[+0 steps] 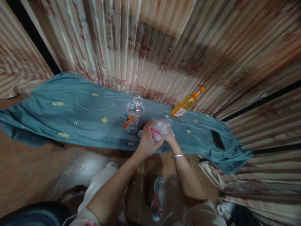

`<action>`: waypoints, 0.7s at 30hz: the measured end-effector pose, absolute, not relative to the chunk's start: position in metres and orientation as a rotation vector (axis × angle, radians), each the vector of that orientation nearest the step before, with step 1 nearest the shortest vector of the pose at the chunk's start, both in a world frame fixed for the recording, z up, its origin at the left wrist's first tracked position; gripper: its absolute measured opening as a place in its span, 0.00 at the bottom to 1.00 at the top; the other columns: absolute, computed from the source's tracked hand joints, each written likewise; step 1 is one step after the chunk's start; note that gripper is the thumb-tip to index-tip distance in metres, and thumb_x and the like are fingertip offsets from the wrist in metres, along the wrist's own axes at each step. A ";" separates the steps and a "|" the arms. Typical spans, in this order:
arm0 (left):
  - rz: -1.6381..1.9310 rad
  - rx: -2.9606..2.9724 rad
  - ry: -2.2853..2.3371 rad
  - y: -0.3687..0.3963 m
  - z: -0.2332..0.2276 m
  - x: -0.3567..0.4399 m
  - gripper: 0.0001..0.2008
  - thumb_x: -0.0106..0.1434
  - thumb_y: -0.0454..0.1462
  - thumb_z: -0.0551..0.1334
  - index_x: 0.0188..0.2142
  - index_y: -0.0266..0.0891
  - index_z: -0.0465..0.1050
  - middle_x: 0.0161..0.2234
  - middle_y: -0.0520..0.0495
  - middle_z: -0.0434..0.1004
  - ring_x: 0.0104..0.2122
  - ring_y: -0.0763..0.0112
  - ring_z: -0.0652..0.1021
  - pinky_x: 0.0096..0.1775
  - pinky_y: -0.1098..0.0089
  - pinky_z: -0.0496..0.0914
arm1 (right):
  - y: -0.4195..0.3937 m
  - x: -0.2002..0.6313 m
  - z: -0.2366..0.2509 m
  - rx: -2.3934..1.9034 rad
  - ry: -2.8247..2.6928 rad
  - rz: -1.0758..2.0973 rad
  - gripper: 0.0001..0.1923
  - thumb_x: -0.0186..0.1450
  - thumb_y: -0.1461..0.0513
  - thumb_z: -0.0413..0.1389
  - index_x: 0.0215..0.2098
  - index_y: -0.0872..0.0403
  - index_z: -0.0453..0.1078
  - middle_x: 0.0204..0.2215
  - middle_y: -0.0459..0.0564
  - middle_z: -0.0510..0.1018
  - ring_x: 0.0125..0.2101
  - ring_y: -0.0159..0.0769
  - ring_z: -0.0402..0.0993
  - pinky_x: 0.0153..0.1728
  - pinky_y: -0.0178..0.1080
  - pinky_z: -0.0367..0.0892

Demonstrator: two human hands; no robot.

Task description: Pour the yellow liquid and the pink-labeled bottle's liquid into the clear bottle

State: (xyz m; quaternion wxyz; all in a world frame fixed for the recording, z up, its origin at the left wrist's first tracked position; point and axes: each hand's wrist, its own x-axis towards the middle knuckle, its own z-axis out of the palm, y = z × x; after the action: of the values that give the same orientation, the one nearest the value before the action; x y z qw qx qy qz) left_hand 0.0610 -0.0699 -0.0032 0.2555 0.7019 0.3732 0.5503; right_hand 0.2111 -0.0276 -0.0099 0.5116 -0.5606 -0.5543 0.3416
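Across the bench (70, 125), draped in a teal cloth (42, 116) with small yellow motifs, items read left to right as follows.

Clear plastic jar (134, 114): stands upright near the middle of the cloth, mouth uncovered, an orange-and-white label on its side. Apart from the hands, just to their left.

Left hand (148, 141): raised over the near edge of the cloth, grip wrapped around the base end of a small clear bottle. Something pale and round shows just below the thumb; what it is cannot be told.

Small clear plastic bottle (162, 128): pink label around its middle. Held off the cloth between both hands, lying nearly level, long axis running left to right with the neck end pointing right and slightly away, toward the curtain. Blurred; whether a cap is on cannot be told.

Right hand (169, 135): mostly hidden behind the bottle, grip closed on its neck end from beneath. Silver bangle (177, 155) on the wrist.

Orange-liquid bottle (187, 103): stands at the far edge of the cloth, leaning in this view, orange cap uppermost and to the right, white label low on the body.

Black phone (217, 139): flat on the cloth, well right of the hands.

Striped curtain (164, 47): backs the whole bench.
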 end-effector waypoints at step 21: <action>1.339 2.026 0.999 -0.084 -0.006 0.059 0.54 0.48 0.50 0.70 0.65 0.35 0.40 0.61 0.27 0.54 0.61 0.44 0.59 0.59 0.48 0.58 | -0.102 0.193 -0.007 -1.311 -1.294 1.012 0.20 0.48 0.59 0.65 0.39 0.54 0.72 0.35 0.48 0.81 0.34 0.37 0.76 0.41 0.41 0.71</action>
State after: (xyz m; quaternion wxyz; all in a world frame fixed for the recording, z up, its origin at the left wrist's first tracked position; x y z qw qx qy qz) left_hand 0.0588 -0.0839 -0.0060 0.2551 0.7460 0.3679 0.4929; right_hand 0.1932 -0.1019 -0.0067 0.4969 -0.5413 -0.5344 0.4178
